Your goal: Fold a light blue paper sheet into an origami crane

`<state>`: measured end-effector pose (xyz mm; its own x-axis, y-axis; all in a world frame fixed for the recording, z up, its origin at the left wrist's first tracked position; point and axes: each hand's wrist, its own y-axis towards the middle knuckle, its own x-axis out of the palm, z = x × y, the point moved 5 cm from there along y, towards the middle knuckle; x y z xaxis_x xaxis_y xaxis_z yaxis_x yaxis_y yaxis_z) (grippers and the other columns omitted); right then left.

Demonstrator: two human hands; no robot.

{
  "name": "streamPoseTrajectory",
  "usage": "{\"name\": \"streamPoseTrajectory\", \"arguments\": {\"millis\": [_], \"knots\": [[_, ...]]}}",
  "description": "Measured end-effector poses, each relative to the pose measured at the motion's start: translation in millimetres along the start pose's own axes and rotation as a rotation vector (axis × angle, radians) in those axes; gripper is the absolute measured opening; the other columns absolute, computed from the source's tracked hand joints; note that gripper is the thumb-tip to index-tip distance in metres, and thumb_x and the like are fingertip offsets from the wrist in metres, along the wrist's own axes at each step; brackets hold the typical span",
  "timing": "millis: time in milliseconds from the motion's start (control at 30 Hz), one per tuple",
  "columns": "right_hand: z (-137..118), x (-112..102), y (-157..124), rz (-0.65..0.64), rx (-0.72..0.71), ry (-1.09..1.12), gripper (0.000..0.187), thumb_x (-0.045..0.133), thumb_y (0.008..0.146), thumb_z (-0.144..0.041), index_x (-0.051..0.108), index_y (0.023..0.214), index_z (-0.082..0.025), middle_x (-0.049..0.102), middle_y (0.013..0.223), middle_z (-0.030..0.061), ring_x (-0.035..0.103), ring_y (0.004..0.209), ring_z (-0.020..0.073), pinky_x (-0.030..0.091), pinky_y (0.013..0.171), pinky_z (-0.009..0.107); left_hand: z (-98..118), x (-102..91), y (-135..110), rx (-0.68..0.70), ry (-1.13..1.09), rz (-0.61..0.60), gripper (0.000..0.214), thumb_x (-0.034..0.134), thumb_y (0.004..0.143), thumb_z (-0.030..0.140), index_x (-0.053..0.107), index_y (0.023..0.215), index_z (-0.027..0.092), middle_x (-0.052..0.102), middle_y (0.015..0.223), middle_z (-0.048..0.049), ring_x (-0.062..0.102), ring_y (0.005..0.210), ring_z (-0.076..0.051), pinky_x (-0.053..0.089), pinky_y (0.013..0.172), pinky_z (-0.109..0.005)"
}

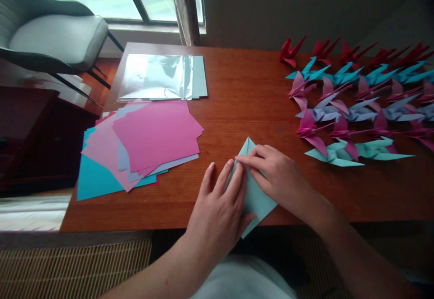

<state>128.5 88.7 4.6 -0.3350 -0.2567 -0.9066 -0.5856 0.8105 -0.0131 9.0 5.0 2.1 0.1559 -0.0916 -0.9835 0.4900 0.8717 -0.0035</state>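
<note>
Pale green paper (259,197), lying at the near edge of the table (244,95), midway between left and right, under both hands. On the table's far right stand rows of folded paper cranes (346,73), the nearest row matching the paper in colour. At left lie loose coloured sheets (156,136); beyond them, a film-wrapped pack (158,76). The left hand (217,213) rests along the paper's left side, fingers slightly apart, thumb on the near part. The right hand (281,174) has its fingertips gathered at the left edge, near the far point; whether they clamp the layer cannot be told. Should the left hand slip, the layers would probably shift and the crease run crooked; the near corner, overhanging the table unsupported, could bend if bumped. The paper itself appears matt, flat and kite-like, with a narrow far tip marked by a short central line.
</note>
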Motion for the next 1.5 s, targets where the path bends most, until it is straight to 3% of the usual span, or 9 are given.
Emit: {"name": "streamPoseTrajectory", "arguments": {"millis": [67, 167, 600, 733, 900, 1033, 1167, 1300, 1500], "knots": [[7, -4, 11, 0.01, 0.075, 0.032, 0.03, 0.057, 0.098, -0.026, 0.067, 0.127, -0.023, 0.07, 0.108, 0.0056, 0.066, 0.095, 0.0205, 0.049, 0.081, 0.031, 0, -0.1, 0, -0.004, 0.001, 0.001, 0.072, 0.035, 0.1, 0.06, 0.045, 0.15, 0.009, 0.04, 0.161, -0.0112, 0.031, 0.15, -0.032, 0.016, 0.125, -0.052], [13, -9, 28, -0.04, 0.159, 0.0, 0.042, 0.066, 0.093, -0.032, 0.061, 0.133, -0.02, 0.073, 0.099, 0.005, 0.069, 0.088, 0.0219, 0.048, 0.077, 0.032, -1, 0.1, -1, -0.02, 0.003, 0.006, 0.073, 0.039, 0.099, 0.059, 0.042, 0.152, 0.009, 0.038, 0.163, -0.0102, 0.029, 0.151, -0.034, 0.017, 0.125, -0.052], [-2, -24, 62, -0.299, 0.171, -0.343, 0.078, 0.075, 0.081, -0.055, 0.048, 0.146, -0.022, 0.078, 0.104, 0.0166, 0.074, 0.096, 0.0397, 0.053, 0.07, 0.04, -2, 3.4, -2, -0.035, -0.007, 0.003, 0.073, 0.044, 0.098, 0.055, 0.038, 0.154, 0.008, 0.037, 0.163, -0.0089, 0.021, 0.152, -0.042, 0.017, 0.125, -0.055], [-3, -26, 61, -0.277, 0.173, -0.36, 0.074, 0.075, 0.08, -0.058, 0.053, 0.141, -0.023, 0.078, 0.103, 0.015, 0.074, 0.094, 0.0397, 0.053, 0.068, 0.04, -2, 4.3, -2, -0.04, -0.013, -0.001, 0.073, 0.039, 0.099, 0.057, 0.04, 0.154, 0.008, 0.036, 0.164, -0.0089, 0.021, 0.153, -0.042, 0.017, 0.124, -0.056], [18, -35, 60, -0.11, 0.272, -0.408, 0.034, 0.06, 0.096, -0.039, 0.063, 0.126, -0.024, 0.078, 0.103, 0.0115, 0.074, 0.094, 0.0351, 0.051, 0.07, 0.039, -1, 3.3, -2, -0.042, -0.004, 0.011, 0.071, 0.036, 0.101, 0.057, 0.042, 0.152, 0.007, 0.036, 0.164, -0.009, 0.023, 0.152, -0.043, 0.017, 0.123, -0.056], [32, -34, 59, -0.02, 0.329, -0.39, 0.028, 0.057, 0.098, -0.035, 0.065, 0.122, -0.023, 0.077, 0.11, 0.012, 0.073, 0.098, 0.0331, 0.051, 0.074, 0.038, -1, 2.4, -1, -0.042, 0.002, 0.017, 0.071, 0.036, 0.1, 0.057, 0.044, 0.152, 0.009, 0.037, 0.163, -0.0081, 0.024, 0.151, -0.043, 0.018, 0.123, -0.056], [34, -28, 55, 0.009, 0.312, -0.348, 0.032, 0.05, 0.102, -0.029, 0.061, 0.131, -0.022, 0.076, 0.114, 0.0117, 0.073, 0.098, 0.0303, 0.05, 0.074, 0.037, -3, -1.6, -1, -0.033, -0.008, 0.01, 0.071, 0.037, 0.1, 0.059, 0.045, 0.151, 0.01, 0.039, 0.163, -0.0075, 0.028, 0.15, -0.041, 0.022, 0.123, -0.055], [32, -24, 48, 0.007, 0.277, -0.239, 0.039, 0.048, 0.103, -0.04, 0.058, 0.135, -0.021, 0.073, 0.116, 0.0103, 0.069, 0.104, 0.0275, 0.05, 0.08, 0.036, -5, -5.2, -1, -0.028, -0.026, 0.001, 0.066, 0.037, 0.101, 0.056, 0.047, 0.15, 0.012, 0.04, 0.162, -0.0049, 0.03, 0.15, -0.039, 0.024, 0.123, -0.053], [19, -20, 36, -0.034, 0.291, -0.296, 0.082, 0.069, 0.08, -0.068, 0.049, 0.145, -0.022, 0.065, 0.125, 0.0142, 0.061, 0.116, 0.0335, 0.051, 0.077, 0.038, -5, -2.8, 0, -0.063, -0.044, 0.029, 0.07, 0.048, 0.097, 0.057, 0.046, 0.151, 0.013, 0.038, 0.163, -0.0057, 0.027, 0.152, -0.038, 0.023, 0.125, -0.052]]}}
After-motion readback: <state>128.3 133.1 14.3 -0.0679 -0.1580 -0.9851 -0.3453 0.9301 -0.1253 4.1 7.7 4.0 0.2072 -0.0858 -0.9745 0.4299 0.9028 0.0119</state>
